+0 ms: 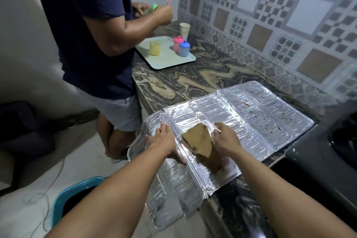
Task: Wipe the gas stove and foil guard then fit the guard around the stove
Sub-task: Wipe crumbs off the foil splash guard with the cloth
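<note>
The silver foil guard (257,114) lies unfolded flat on the marbled counter (193,79), and its near end hangs over the counter edge. My left hand (164,139) rests flat on the guard's left panel with fingers spread. My right hand (225,139) presses a brownish cloth (201,141) onto the middle panel. The far panels carry dark specks and a brown stain. A dark gas stove (328,160) sits at the right edge, only partly in view.
Another person in a navy shirt (87,25) stands at the counter's left, handling small items. A pale tray (166,60) holds a yellow, a pink and a blue container, with a paper cup (184,30) behind. A teal bin (77,193) stands on the floor.
</note>
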Tool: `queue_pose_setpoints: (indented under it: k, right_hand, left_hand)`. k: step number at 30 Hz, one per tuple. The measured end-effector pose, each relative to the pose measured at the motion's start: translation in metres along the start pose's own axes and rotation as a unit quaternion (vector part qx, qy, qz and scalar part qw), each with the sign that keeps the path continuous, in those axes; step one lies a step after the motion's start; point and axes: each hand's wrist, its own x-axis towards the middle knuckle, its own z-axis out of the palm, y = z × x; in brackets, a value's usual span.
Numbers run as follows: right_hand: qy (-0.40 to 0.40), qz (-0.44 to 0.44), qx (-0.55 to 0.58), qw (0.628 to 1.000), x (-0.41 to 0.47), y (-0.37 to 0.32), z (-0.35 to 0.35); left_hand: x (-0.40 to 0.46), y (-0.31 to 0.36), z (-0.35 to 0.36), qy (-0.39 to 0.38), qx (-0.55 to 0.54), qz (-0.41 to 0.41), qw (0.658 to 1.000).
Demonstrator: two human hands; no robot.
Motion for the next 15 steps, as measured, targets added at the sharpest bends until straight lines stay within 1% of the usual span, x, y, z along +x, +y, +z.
queue_pose_setpoints:
  k: [1, 2, 3, 5, 6, 8, 9, 15]
  right_hand:
    - [0.047, -0.026, -0.054, 0.997, -0.004, 0.005, 0.006]
    - [0.071, -0.068, -0.070, 0.993, -0.008, 0.008, 0.011]
    - [0.076, -0.123, -0.089, 0.985, -0.010, 0.012, 0.018]
    - [0.028, -0.220, -0.179, 0.958, -0.011, 0.017, 0.031]
    - [-0.003, -0.246, -0.222, 0.943, -0.012, 0.020, 0.037]
    - [-0.050, -0.244, -0.252, 0.935, -0.013, 0.024, 0.049]
    - [-0.053, -0.235, -0.252, 0.937, -0.014, 0.025, 0.054]
    - [-0.024, -0.230, -0.285, 0.930, -0.023, 0.019, 0.070]
  left_hand:
    - [0.000, 0.000, -0.001, -0.003, 0.010, 0.001, 1.000]
    - [0.001, -0.001, -0.003, 0.000, 0.021, 0.002, 1.000]
    - [0.002, -0.002, -0.005, 0.010, 0.033, 0.004, 0.999]
    - [0.006, -0.006, -0.012, 0.049, 0.060, 0.012, 0.997]
    - [0.009, -0.008, -0.014, 0.073, 0.079, 0.016, 0.994]
    - [0.015, -0.012, -0.014, 0.097, 0.108, 0.020, 0.989]
    - [0.019, -0.013, -0.012, 0.094, 0.113, 0.018, 0.989]
    - [0.032, -0.016, -0.011, 0.089, 0.159, 0.043, 0.982]
